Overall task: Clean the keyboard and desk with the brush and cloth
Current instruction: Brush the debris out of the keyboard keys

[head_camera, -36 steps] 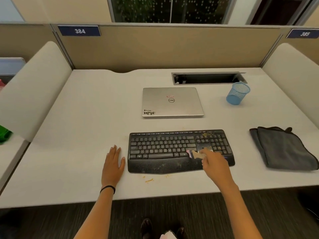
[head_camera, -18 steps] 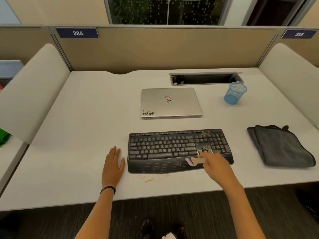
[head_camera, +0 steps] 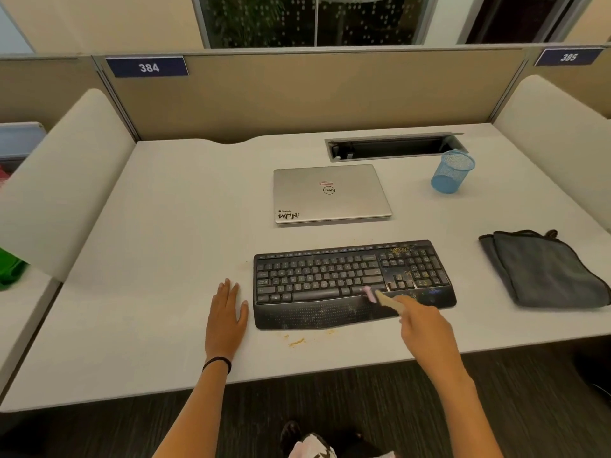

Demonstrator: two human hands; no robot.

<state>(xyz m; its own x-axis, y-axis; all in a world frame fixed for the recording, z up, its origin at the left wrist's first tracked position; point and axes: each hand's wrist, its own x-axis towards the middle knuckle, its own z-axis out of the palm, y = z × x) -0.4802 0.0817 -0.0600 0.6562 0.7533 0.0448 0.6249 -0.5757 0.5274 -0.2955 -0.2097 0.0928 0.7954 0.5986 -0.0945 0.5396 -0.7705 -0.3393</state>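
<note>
Brush (head_camera: 383,299): short, with a pale handle and a pink bristle head. Its long axis runs diagonally, with the bristles pointing away and to the left and the handle trailing toward the near right. The bristle head sits on the bottom key row of the keyboard (head_camera: 330,282), by the right end of the space bar, and the handle crosses the palm rest.

Keyboard: black, with its long axis parallel to the front edge of the desk (head_camera: 165,259). Yellow crumbs (head_camera: 400,250) are scattered over the number pad.

Change: half a second ago the brush lay nearly level along the palm rest. It now slants, with the bristles up on the keys. The left hand has kept its place.

Right hand (head_camera: 426,325): fingers curled round the near end of the brush handle. The back of the hand hides the exact finger placement.

Left hand (head_camera: 226,317): palm down on the desk just beside the keyboard's left end, fingers straight and close together, holding nothing. A black band is on the wrist.

Cloth (head_camera: 545,269): grey, folded, lying on the desk well to the right of the keyboard and apart from it.

Other items: a closed silver laptop (head_camera: 330,193) behind the keyboard, a blue mesh cup (head_camera: 452,171) at the far right, and orange specks (head_camera: 296,342) on the desk in front of the keyboard.
</note>
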